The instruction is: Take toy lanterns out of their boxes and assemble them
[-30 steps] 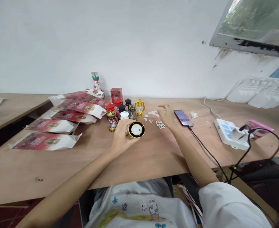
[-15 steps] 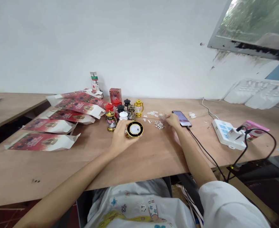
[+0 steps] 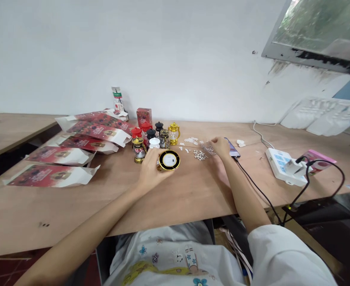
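My left hand (image 3: 151,169) is wrapped around a small gold lantern, its round black base with a gold rim (image 3: 169,160) turned toward me. A white disc fills the middle of that base. My right hand (image 3: 220,147) hovers at a heap of thin silvery screw-like pieces (image 3: 207,149), fingers pinched together. Whatever lies between those fingertips is too small to make out. Small round button-like discs (image 3: 199,155) lie between my hands, with white flat pieces (image 3: 191,140) behind them. Several mini lanterns in red, black, white and gold, including a gold lantern (image 3: 174,133), stand beyond my left hand.
Red printed boxes (image 3: 52,175), unfolded, overlap on the left. A standing red box (image 3: 144,118) and a tube (image 3: 118,99) are near the wall. On the right lie a phone (image 3: 234,150) with its cable, a white power strip (image 3: 285,167) and a pink box (image 3: 319,161).
My right hand has shifted slightly up and right, now covering more of the phone and uncovering the silvery heap. My left hand keeps holding the lantern in nearly the same place.
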{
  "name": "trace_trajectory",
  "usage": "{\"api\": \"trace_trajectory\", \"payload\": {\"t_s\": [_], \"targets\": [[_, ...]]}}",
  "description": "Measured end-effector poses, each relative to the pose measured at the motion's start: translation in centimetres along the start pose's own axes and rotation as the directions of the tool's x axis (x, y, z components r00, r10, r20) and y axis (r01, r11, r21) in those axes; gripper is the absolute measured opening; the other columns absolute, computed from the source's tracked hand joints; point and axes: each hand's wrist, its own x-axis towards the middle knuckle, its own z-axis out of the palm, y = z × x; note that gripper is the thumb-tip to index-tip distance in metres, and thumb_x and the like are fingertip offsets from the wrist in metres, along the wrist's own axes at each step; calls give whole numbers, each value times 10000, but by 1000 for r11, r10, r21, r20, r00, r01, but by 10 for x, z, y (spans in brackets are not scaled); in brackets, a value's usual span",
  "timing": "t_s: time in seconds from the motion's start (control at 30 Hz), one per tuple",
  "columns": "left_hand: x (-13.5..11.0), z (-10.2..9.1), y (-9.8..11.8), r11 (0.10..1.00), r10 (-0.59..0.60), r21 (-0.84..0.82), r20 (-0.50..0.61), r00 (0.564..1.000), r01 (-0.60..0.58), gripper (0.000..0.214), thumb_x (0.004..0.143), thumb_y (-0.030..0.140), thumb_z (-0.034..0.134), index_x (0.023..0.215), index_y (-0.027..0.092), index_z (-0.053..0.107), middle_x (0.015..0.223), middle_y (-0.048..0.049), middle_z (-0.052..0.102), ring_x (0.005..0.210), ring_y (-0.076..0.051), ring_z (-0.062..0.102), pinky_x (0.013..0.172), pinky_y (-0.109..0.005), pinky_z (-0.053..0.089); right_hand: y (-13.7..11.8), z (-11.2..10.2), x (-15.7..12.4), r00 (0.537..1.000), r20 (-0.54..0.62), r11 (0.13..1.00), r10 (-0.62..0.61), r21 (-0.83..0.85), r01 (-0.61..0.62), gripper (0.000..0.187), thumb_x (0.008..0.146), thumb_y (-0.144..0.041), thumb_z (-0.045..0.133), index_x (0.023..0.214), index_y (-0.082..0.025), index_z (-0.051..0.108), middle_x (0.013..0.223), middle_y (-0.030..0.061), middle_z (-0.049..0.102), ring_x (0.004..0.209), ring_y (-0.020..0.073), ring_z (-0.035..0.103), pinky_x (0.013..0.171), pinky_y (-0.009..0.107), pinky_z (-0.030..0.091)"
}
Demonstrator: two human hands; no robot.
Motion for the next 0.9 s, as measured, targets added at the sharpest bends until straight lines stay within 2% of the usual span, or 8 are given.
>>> {"api": "trace_trajectory", "payload": {"t_s": [0.1, 0.2, 0.27, 0.4, 0.5, 0.73, 0.9], "targets": [[0, -1, 0, 1000, -7, 4, 5, 1000, 7, 362, 724, 316, 695, 1015, 205, 510, 967, -53, 610, 907, -207, 569, 791, -327, 458, -4, -8, -8, 980, 105, 985, -169, 42, 166, 170, 758, -266, 592, 855, -217, 723, 896, 46, 725, 846, 189, 644, 714, 254, 424], [0, 0, 0, 1000, -10, 7, 18, 1000, 10, 354, 727, 309, 689, 1014, 204, 510, 962, -52, 611, 900, -206, 568, 786, -327, 455, -1, -11, -20, 914, 241, 944, -326, 28, 329, 136, 757, -259, 609, 815, -217, 725, 861, 34, 719, 795, 178, 633, 692, 250, 416], [0, 0, 0, 1000, -8, 11, 22, 1000, 7, 346, 727, 298, 687, 1010, 202, 511, 959, -51, 611, 900, -207, 566, 781, -324, 455, 6, -8, -27, 881, 251, 911, -401, 4, 413, 162, 795, -297, 595, 828, -205, 724, 879, 54, 709, 825, 191, 624, 715, 264, 419], [-1, 1, -2, 1000, 12, 8, 16, 1000, -12, 355, 720, 282, 696, 1009, 193, 510, 964, -55, 609, 909, -207, 562, 781, -319, 454, 18, 6, -31, 818, 193, 834, -542, 4, 551, 187, 853, -307, 556, 880, -192, 700, 942, 70, 684, 913, 203, 599, 826, 300, 420], [-1, 1, -2, 1000, 20, 10, 12, 1000, -20, 363, 715, 280, 702, 1009, 190, 509, 960, -53, 606, 904, -205, 560, 781, -319, 454, 20, 14, -29, 797, 209, 813, -566, -20, 582, 201, 879, -294, 515, 835, -181, 674, 924, 73, 678, 885, 202, 598, 820, 307, 425], [0, -1, -1, 1000, 19, 10, 17, 1000, -19, 355, 720, 283, 693, 1012, 199, 510, 963, -49, 605, 904, -206, 558, 781, -325, 451, 13, 14, -32, 805, 236, 767, -544, -249, 591, 220, 897, -263, 440, 887, -153, 630, 1018, 132, 661, 963, 245, 583, 843, 335, 411], [-1, 0, -2, 999, 25, 19, 21, 999, -25, 355, 716, 279, 692, 1011, 202, 509, 953, -45, 606, 895, -206, 559, 776, -327, 451, 11, 14, -35, 794, 231, 731, -562, -311, 608, 226, 899, -239, 414, 878, -144, 618, 1031, 143, 657, 1019, 264, 575, 881, 345, 390]]}}
